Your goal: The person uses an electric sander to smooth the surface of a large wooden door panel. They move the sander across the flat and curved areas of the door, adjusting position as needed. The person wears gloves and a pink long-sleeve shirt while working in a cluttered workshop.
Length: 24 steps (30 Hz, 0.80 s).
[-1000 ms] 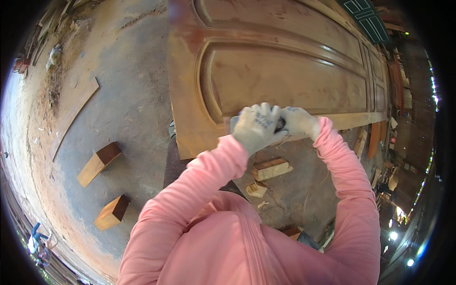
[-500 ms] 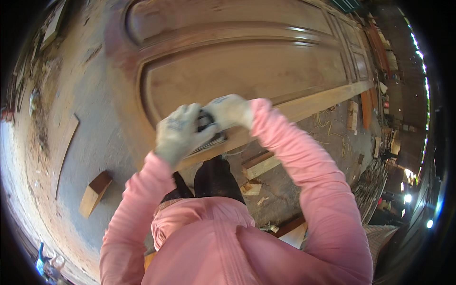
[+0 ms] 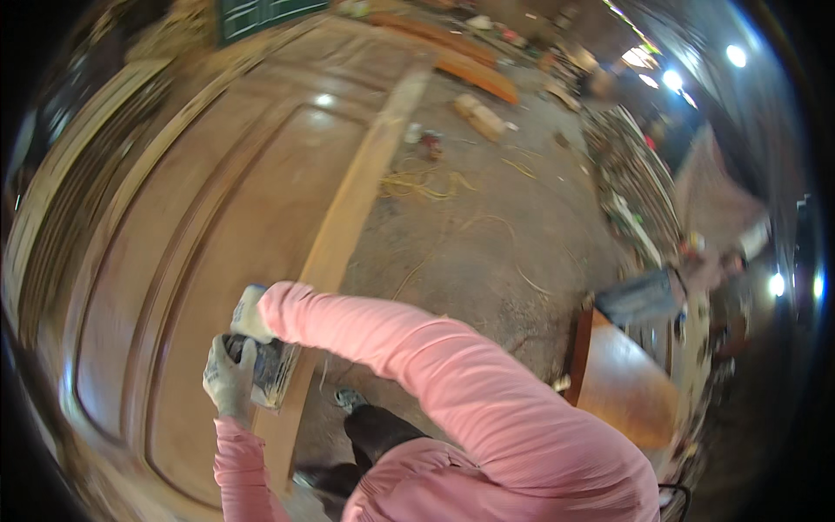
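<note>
A large brown wooden door (image 3: 228, 252) with recessed panels lies flat in front of me. Near its close edge, my gloved left hand (image 3: 228, 378) is closed around the rear of a dark power sander (image 3: 271, 370) with a flat, rectangular base. My gloved right hand (image 3: 250, 315) grips the far side of the same tool, its fingers partly hidden. The sander rests on the door beside the pale edge board (image 3: 348, 204). A thin cord (image 3: 324, 372) hangs near the tool.
Yellow cord (image 3: 426, 184) lies on the floor right of the door, near a wood block (image 3: 480, 117). Stacked boards (image 3: 78, 165) stand at left. A varnished wooden panel (image 3: 626, 378) and another person in jeans (image 3: 639, 297) are at right.
The view has swung to the right, so the door now runs up the left side. Both hands remain on the sander, which shows more of its base.
</note>
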Tool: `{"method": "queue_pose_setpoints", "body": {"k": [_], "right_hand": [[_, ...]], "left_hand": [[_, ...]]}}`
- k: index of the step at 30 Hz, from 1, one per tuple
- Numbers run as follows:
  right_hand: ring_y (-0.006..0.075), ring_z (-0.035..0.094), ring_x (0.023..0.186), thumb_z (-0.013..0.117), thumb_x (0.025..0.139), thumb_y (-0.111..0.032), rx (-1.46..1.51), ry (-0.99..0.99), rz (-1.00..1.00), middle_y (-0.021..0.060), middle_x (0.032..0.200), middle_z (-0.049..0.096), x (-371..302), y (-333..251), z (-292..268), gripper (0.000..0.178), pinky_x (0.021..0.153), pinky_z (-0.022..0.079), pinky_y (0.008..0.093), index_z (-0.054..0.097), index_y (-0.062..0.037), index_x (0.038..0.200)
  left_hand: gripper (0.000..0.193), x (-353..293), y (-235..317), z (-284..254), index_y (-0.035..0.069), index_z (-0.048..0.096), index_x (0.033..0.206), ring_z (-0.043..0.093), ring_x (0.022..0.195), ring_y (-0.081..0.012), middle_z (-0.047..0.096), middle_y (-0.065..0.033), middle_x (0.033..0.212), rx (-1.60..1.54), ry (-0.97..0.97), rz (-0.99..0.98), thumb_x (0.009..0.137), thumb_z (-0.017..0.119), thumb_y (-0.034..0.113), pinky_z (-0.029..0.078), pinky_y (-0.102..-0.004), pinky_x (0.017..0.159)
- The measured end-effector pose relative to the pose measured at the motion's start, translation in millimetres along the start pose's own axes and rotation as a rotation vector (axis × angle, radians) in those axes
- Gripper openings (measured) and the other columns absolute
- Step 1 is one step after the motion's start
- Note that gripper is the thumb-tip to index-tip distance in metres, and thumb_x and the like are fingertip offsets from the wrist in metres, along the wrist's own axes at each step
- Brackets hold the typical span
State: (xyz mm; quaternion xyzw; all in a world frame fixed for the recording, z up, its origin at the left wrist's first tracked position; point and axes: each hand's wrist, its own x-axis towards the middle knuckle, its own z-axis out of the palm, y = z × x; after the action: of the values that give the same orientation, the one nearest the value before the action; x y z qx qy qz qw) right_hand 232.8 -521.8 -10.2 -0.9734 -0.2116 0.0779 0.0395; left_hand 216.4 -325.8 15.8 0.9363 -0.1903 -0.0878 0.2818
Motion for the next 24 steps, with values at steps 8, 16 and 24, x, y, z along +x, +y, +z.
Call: {"method": "queue_pose_setpoints", "body": {"k": [8,16,24], "right_hand": [[0.026,0.078,0.103,0.074,0.084,-0.021,-0.134,0.2,0.343,0.006,0.104,0.081,-46.6,24.0,-9.9,0.023,0.087,0.061,0.041,0.082,-0.016,0.104],[0.0313,0.077,0.115,0.079,0.089,-0.023,-0.023,0.01,0.252,0.0084,0.122,0.082,-65.9,-126.6,-0.4,0.028,0.094,0.062,0.0425,0.086,-0.014,0.116],[0.0333,0.076,0.11,0.08,0.086,-0.037,0.488,-0.145,-0.07,0.0096,0.118,0.081,-55.8,-274.4,18.3,0.031,0.091,0.059,0.0447,0.081,-0.0184,0.11]], "left_hand": [[0.048,47.6,25.2,38.8,0.006,0.067,0.13,0.074,0.109,-0.0396,0.077,-0.0185,0.118,-0.181,0.036,0.269,0.1,0.075,0.042,0.057,-0.0499,0.091],[0.061,-87.7,-45.0,-19.3,0.013,0.067,0.138,0.072,0.119,-0.0322,0.074,-0.0158,0.129,0.189,-0.073,0.2,0.091,0.084,0.049,0.056,-0.0467,0.104],[0.053,-231.7,-127.7,-85.4,0.01,0.071,0.113,0.072,0.1,-0.0384,0.074,-0.0143,0.109,0.079,-0.052,0.29,0.08,0.089,0.047,0.059,-0.051,0.09]]}}
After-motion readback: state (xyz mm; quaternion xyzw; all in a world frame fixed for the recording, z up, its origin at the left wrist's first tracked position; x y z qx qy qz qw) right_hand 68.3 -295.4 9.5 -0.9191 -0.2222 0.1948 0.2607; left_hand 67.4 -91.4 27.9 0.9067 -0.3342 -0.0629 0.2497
